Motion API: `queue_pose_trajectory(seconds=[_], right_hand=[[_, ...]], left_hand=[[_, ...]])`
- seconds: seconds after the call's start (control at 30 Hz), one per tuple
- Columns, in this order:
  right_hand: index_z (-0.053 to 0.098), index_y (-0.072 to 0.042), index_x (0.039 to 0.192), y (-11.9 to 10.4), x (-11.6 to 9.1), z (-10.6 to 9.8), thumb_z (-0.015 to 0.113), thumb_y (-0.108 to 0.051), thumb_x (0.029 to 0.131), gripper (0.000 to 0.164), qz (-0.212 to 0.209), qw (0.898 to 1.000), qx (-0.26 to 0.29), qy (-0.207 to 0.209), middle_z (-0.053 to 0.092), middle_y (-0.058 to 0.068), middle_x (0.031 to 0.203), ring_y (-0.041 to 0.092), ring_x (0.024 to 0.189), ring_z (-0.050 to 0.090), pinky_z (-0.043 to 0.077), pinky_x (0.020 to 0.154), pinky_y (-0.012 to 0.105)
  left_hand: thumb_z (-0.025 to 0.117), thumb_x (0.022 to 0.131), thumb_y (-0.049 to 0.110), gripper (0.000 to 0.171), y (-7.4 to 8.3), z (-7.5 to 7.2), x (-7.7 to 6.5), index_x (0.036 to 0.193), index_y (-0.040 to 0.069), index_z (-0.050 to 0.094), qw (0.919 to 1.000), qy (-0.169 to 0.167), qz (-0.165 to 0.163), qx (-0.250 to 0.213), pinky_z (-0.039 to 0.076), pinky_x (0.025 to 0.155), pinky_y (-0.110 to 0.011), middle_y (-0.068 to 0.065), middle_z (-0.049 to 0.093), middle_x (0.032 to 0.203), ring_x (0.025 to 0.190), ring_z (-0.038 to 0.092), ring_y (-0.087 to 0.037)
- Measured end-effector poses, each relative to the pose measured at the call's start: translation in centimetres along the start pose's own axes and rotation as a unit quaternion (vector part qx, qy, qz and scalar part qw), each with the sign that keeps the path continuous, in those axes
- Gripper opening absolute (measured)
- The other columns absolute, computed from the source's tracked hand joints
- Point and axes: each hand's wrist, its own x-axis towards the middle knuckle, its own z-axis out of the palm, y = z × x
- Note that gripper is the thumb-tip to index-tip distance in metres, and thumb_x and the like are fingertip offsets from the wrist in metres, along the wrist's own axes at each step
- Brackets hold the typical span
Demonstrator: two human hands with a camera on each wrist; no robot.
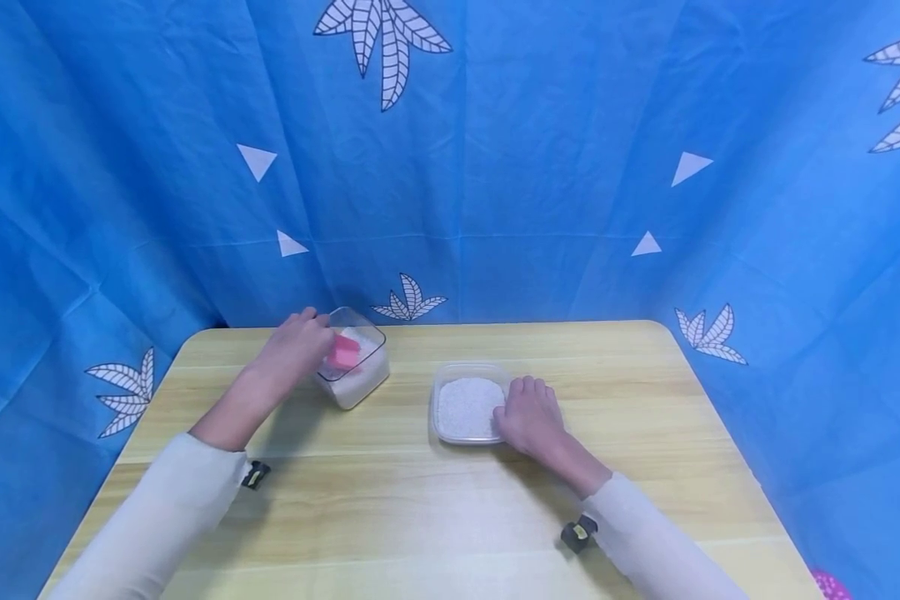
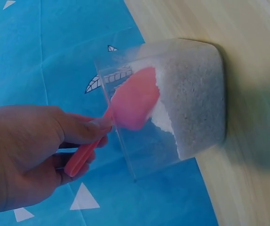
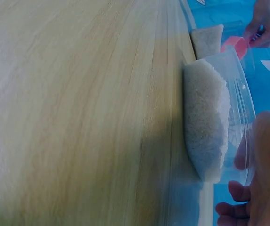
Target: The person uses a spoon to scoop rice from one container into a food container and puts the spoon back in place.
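What left fingers (image 2: pixel 81 131) are gripping: scoop (image 2: pixel 135 99), leaning into box (image 1: pixel 363 385) beyond them
Tub (image 1: pixel 470 441): right fingers (image 1: pixel 528 390) are holding its rim

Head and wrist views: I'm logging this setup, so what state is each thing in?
Pink scoop, bowl inside the taller container; its load can't be told.
Taller container, lidless, standing on the table, partly filled with white grains.
Shallower container, lidless, upright on the table, partly filled with whitish grains.
Left grip, pinching the scoop's handle.
Right grip, holding the shallower container's side.
Blue curtain, hanging, creased.
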Motion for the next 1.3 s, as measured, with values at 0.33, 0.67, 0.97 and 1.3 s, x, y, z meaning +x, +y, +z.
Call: queue_pose_trajectory(seconds=[0.33,0.67,0.97,1.3], right_hand=[[0.050,-0.002,0.096,0.0,0.0,-0.1,0.049,-0.026,0.093,0.024,-0.002,1.000,0.002,0.003,0.048,0.013,0.093,0.030,0.088,0.042,0.038,0.084,0.042],[0.050,-0.002,0.094,-0.2,-0.1,-0.1,0.050,-0.026,0.094,0.024,-0.006,1.000,0.004,0.006,0.048,0.013,0.093,0.030,0.088,0.042,0.039,0.084,0.043],[0.051,-0.001,0.095,-0.2,-0.2,-0.1,0.050,-0.026,0.094,0.025,-0.008,1.000,-0.003,0.014,0.049,0.014,0.093,0.030,0.087,0.042,0.040,0.084,0.043],[0.051,0.001,0.098,-0.1,-0.3,0.0,0.048,-0.028,0.094,0.029,-0.011,1.000,0.002,0.009,0.049,0.015,0.094,0.030,0.088,0.042,0.041,0.086,0.047]], left_hand=[[0.088,0.079,0.003,0.027,0.6,0.7,0.6,0.104,0.002,0.078,0.9998,-0.006,0.012,0.016,0.056,0.082,-0.041,-0.018,0.075,0.104,0.093,0.062,-0.032],[0.088,0.081,0.010,0.026,1.5,0.9,1.3,0.106,0.006,0.079,0.9997,-0.023,0.002,-0.003,0.055,0.091,-0.047,-0.018,0.075,0.112,0.100,0.062,-0.034],[0.082,0.087,0.004,0.020,2.3,1.5,2.1,0.106,0.007,0.079,0.9995,-0.024,0.016,0.011,0.057,0.098,-0.049,-0.016,0.075,0.112,0.106,0.065,-0.035],[0.078,0.090,0.004,0.015,2.8,1.7,2.6,0.104,0.009,0.080,0.9991,-0.018,0.021,0.033,0.056,0.101,-0.048,-0.014,0.076,0.107,0.100,0.065,-0.033]])
